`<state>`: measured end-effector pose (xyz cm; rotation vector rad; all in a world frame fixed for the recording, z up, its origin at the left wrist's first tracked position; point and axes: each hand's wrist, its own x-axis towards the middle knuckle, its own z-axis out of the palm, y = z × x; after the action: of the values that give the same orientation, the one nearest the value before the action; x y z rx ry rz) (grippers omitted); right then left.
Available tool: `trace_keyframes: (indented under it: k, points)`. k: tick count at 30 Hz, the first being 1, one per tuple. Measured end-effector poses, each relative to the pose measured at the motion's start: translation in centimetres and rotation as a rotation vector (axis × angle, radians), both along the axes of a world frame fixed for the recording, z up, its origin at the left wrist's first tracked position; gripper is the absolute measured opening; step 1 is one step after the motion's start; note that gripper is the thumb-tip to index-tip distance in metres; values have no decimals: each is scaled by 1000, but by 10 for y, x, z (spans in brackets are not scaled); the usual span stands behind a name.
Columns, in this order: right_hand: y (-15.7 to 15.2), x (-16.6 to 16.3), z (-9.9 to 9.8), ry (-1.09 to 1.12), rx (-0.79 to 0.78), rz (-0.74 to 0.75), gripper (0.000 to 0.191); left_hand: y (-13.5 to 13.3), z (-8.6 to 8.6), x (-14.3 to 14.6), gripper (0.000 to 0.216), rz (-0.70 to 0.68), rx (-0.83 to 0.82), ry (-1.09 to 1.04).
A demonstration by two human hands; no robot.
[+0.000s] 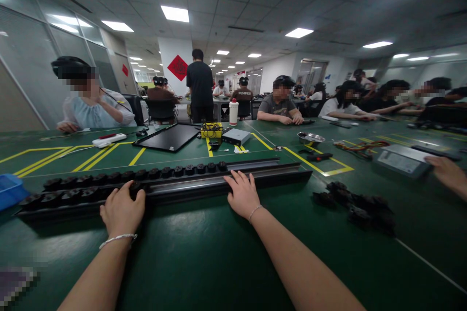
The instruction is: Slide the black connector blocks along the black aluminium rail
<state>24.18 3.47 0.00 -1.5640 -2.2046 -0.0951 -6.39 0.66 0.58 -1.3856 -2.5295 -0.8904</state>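
Two long black rails, the near rail (189, 190) and the far rail (260, 162), are laid side by side across the green table (197, 262) in front of the person. The left side of each is filled with a row of small black parts (178, 171); the right side of each is left bare. The left hand (123, 209) is placed over the near rail, at the end of its row, with thumb and fingers bent about a dark part; whether that part is gripped or merely pressed cannot be told. The right hand (243, 197) is held wide, fingers spread, with its fingertips rested on the near rail's bare stretch. A pale bracelet (118, 238) is worn on the left wrist and a thin one on the right. More loose black parts (355, 206) are heaped to the right, apart from the rails. Beyond that heap, a grey metal box (401, 161) is touched by another person's hand (448, 174). A blue bin (11, 190) is partly seen at the left edge, and a metal bowl (310, 138) is set farther back
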Motion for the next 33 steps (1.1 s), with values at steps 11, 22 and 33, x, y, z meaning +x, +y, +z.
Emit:
trace_keyframes:
  k: [11,22,33]
  points:
    - [0,0,-1,-5,0,-9,50,-3,4,4,52,-9,-21,-22]
    - [1,1,-2,-19,0,-4,53,-5,8,7,50,-4,-37,-40]
    - [-2,0,3,-21,-38,-15,53,-7,10,6,53,-10,-53,-36]
